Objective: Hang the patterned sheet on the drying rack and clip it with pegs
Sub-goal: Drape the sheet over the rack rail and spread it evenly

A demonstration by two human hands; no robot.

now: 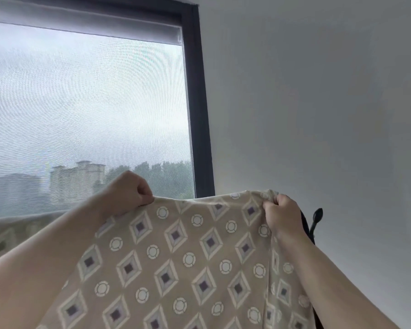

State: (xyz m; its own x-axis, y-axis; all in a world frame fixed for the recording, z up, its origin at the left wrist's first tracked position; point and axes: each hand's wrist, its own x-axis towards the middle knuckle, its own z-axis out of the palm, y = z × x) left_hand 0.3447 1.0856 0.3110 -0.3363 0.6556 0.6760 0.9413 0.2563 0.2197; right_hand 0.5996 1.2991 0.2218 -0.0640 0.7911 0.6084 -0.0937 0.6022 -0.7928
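Behind my raised arms I see a dark-framed window with a mesh blind beside a plain white wall. My left hand and right hand are each fisted on the top edge of the patterned sheet, which hangs stretched between them; a black rack part pokes out just beyond the right hand.

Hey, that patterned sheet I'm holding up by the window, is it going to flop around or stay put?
Probably floppy: the patterned sheet sags between the left hand and right hand and bunches at the right grip. It seems light, since pinches hold it up.
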